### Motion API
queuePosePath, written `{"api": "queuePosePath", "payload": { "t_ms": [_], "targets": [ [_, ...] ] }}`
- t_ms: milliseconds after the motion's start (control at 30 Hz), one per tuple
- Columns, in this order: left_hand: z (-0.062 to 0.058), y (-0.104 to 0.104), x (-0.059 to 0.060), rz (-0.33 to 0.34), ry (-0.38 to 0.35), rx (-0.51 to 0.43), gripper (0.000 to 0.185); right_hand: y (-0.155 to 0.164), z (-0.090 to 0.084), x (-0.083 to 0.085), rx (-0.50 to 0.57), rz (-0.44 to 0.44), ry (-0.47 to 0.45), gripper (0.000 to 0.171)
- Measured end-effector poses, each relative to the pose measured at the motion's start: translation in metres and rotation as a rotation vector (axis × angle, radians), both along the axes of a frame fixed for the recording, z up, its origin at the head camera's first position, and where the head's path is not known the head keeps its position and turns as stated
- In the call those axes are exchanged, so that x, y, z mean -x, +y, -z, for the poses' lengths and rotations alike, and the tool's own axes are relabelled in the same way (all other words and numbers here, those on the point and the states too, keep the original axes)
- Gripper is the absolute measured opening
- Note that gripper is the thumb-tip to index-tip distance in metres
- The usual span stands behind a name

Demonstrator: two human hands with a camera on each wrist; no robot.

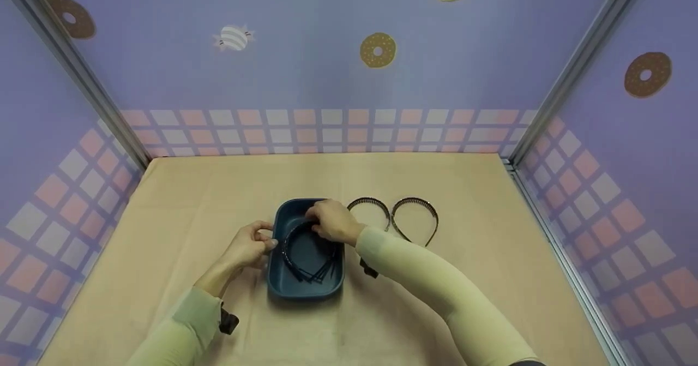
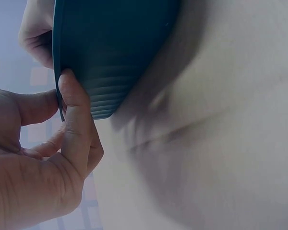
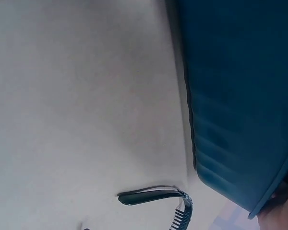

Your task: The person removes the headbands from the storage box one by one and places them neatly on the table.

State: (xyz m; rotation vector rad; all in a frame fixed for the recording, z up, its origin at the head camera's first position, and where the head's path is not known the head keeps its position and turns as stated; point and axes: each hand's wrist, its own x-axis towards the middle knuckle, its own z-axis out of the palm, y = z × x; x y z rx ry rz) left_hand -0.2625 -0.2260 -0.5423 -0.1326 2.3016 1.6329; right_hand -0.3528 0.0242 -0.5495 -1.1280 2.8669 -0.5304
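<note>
Left hand (image 1: 248, 246) pinches the blue tray's (image 1: 281, 287) rim while right hand (image 1: 332, 221) grips a black headband (image 1: 292, 246) inside it.

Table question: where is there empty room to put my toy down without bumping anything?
The table is bare to the left of the blue tray, behind it up to the back wall, and at far right past the two headbands. It is crowded in the middle: the left hand holds the tray's rim, the right hand holds the headbands in it.
</note>
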Motion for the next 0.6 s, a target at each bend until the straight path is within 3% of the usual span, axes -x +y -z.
{"api": "queuePosePath", "payload": {
  "t_ms": [300, 467, 600],
  "targets": [
    [-0.0005, -0.0005, -0.0004, 0.007, 0.016, -0.002, 0.050, -0.0007, 0.0008, -0.0008, 0.008, 0.014, 0.003, 0.025],
    [-0.0009, 0.0004, 0.0003, -0.002, 0.003, -0.002, 0.048, 0.0014, 0.0014, 0.0013, 0.152, -0.001, -0.059, 0.020],
    [-0.0019, 0.0006, 0.0003, -0.002, -0.005, -0.003, 0.048, 0.0044, 0.0008, 0.0031, 0.301, 0.020, -0.208, 0.018]
  ]
}}
